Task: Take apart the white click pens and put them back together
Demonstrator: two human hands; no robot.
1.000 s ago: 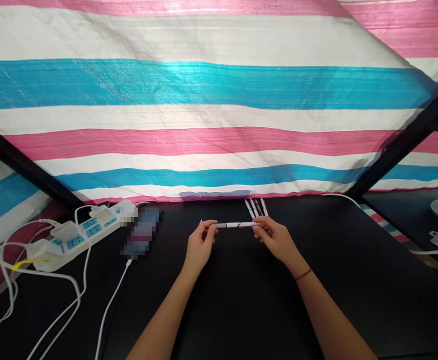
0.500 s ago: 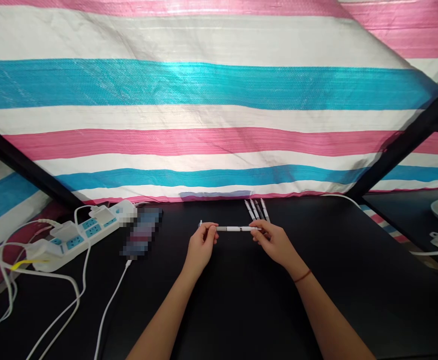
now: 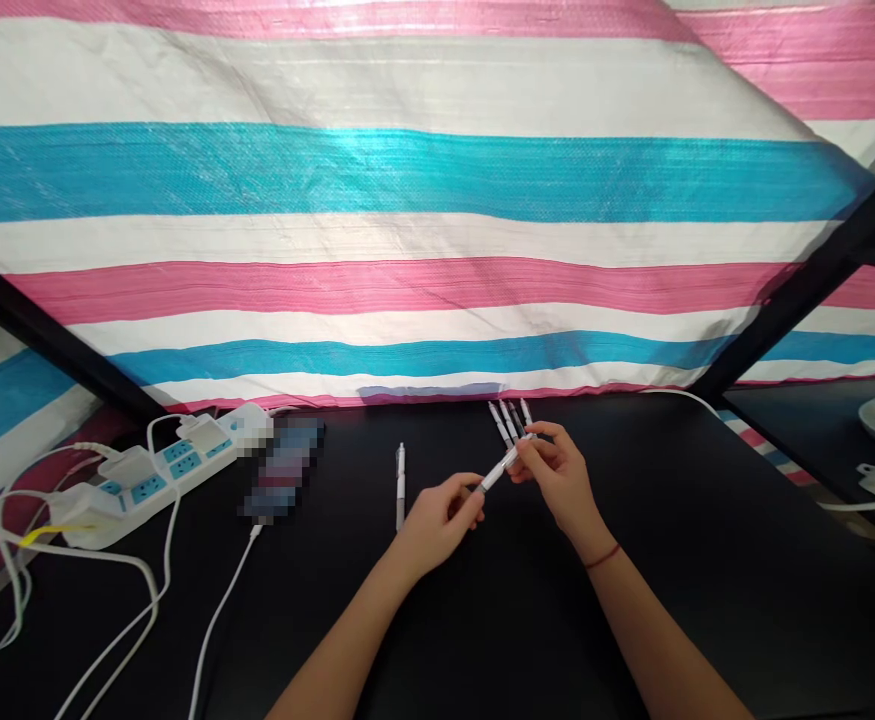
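Observation:
Between my hands a white pen (image 3: 498, 470) is held at a slant, its upper end toward the right. My left hand (image 3: 441, 518) pinches the lower end with thumb and fingers. My right hand (image 3: 557, 475) is closed around the upper end, with that tip partly hidden by the fingers. Just beyond my right hand, several white pens (image 3: 502, 423) lie side by side on the black table (image 3: 527, 620), their near ends covered by the hand. A single white pen (image 3: 400, 485) lies lengthwise to the left of my left hand.
On the left sits a white power strip (image 3: 159, 480) with chargers and tangled white cables (image 3: 156, 580). A blurred phone (image 3: 285, 468) lies beside it, a cable (image 3: 219, 610) plugged into its near end. Striped sheeting (image 3: 437, 240) hangs behind the table between black bars (image 3: 789, 290).
The held pen has turned from level to slanted. My left hand has moved right and nearer to me, uncovering the single pen on the table. My right hand has shifted slightly right.

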